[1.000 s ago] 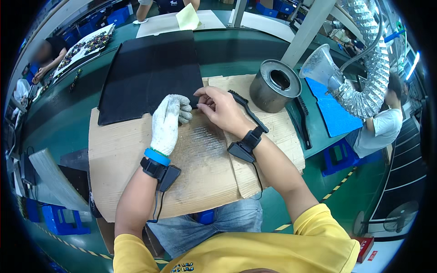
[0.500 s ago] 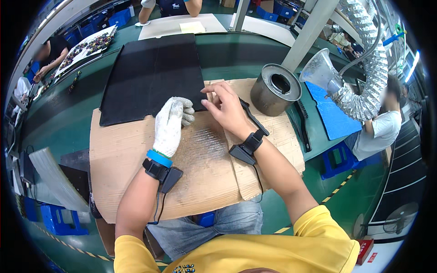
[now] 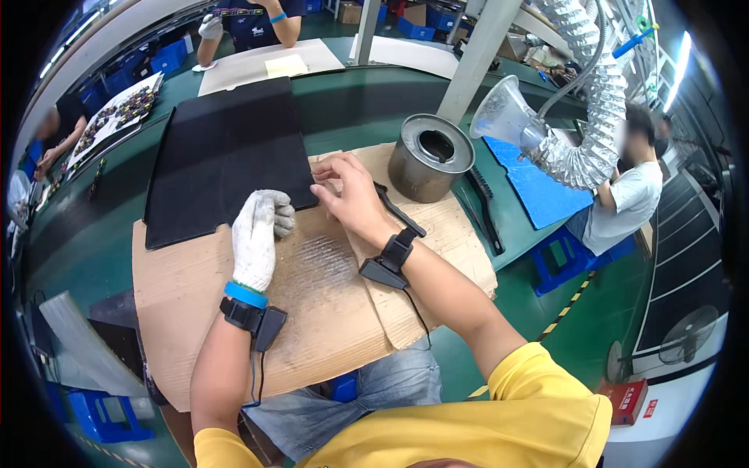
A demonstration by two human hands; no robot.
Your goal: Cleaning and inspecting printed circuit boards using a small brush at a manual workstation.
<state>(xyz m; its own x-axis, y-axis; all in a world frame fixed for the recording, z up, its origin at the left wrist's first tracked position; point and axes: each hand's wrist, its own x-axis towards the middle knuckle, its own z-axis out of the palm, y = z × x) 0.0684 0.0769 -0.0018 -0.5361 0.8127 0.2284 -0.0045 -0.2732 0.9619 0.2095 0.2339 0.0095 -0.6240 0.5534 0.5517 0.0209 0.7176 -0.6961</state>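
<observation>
We're on the black mat now, lying flat across the green table with its near edge lapping onto the cardboard sheet. Our left hand, in its white knit glove, sits right at that near edge, fingers curled down into a loose fist on the mat's border; whether it pinches anything we cannot tell. Just to its right, our bare right hand rests by the mat's near right corner, fingers bent and drawn together with the tips pressed down where mat meets cardboard. No object shows between them.

Compared with half a second ago, both hands have kept their places at that edge, and the small pale piece that showed by the right fingertips is no longer visible. The view has dipped a little, so the mat fills more of the upper picture.

Outward from the right hand: a thin black tool lies on the cardboard just past the wrist, and beyond it stands the round metal can, open on top. Further right, a black brush lies on the table, next to a blue pad under the clear funnel of the ribbed silver duct. Each wrist carries a black strapped device, the left with a blue band.
</observation>
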